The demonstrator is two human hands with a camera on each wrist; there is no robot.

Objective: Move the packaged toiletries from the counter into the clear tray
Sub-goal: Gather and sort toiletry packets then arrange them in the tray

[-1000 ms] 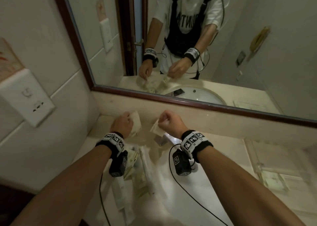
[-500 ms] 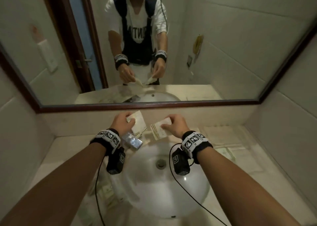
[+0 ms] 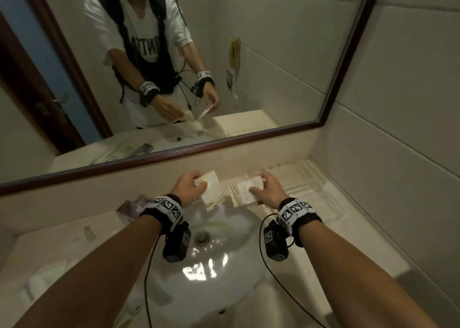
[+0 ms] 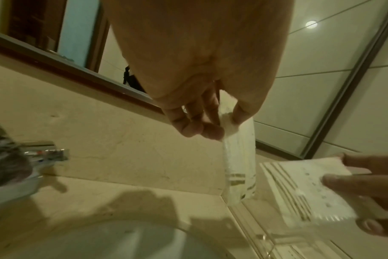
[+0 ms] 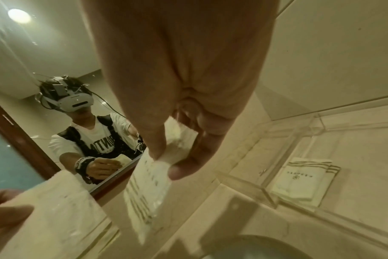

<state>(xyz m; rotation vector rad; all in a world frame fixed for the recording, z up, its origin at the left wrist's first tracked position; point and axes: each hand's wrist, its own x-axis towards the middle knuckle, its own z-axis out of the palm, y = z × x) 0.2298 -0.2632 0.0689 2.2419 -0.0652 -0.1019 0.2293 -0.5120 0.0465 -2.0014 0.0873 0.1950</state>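
Each hand holds a flat white packet with thin stripes above the back of the sink. My left hand (image 3: 191,188) pinches one packet (image 3: 211,192) by its top edge, so it hangs down in the left wrist view (image 4: 239,166). My right hand (image 3: 266,191) pinches the other packet (image 3: 245,191) between thumb and fingers (image 5: 179,171), just left of the clear tray (image 3: 311,178). The tray (image 5: 317,122) stands on the counter in the right corner, and one folded packet (image 5: 304,177) lies inside it.
The white basin (image 3: 211,273) lies below both wrists, with the chrome faucet (image 4: 44,154) behind it on the left. More packets (image 3: 44,280) lie on the left counter. A framed mirror (image 3: 224,143) runs along the back; a tiled wall (image 3: 398,128) closes the right side.
The view has swung from the left counter to the sink and right corner. Both hands carried their packets rightward, and the right one now hovers at the tray's left edge.
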